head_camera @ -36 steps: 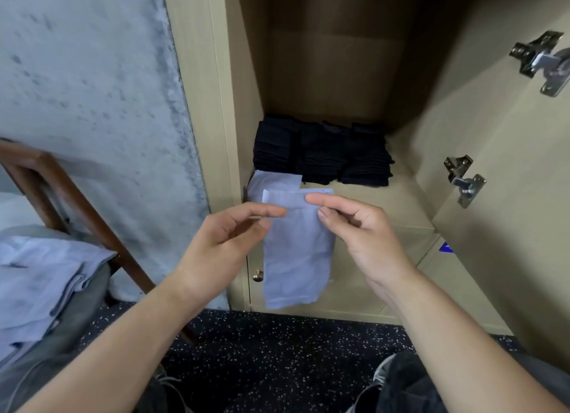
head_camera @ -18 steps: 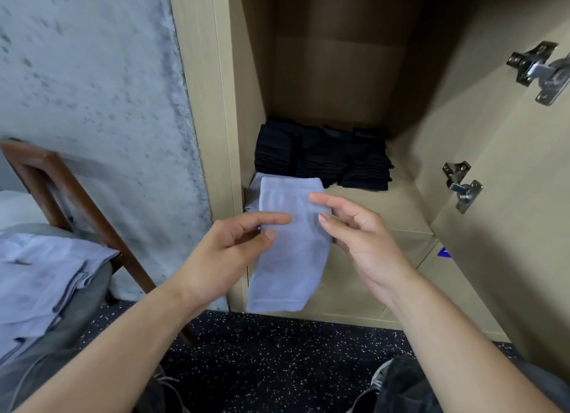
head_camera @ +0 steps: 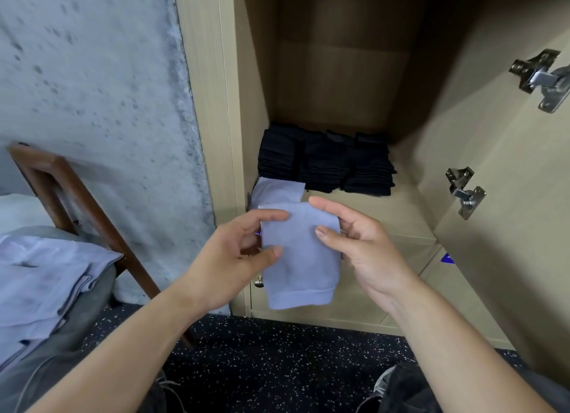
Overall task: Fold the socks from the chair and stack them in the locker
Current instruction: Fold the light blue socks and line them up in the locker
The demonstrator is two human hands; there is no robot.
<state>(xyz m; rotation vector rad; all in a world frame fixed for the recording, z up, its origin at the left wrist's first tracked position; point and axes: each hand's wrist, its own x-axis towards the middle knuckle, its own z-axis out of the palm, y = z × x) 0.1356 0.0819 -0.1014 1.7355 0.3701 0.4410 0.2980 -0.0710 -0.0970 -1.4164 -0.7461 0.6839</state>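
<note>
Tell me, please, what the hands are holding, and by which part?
A folded light blue sock: the left hand pinches its left edge, the right hand its upper right edge.

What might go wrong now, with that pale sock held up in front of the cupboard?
The light blue sock is only pinched near its top by the left hand and right hand, so its hanging lower half may unfold or slip. A folded blue sock lies right at the locker shelf front edge; setting another on top could nudge it off. Reaching deeper might topple the black sock stacks.
</note>
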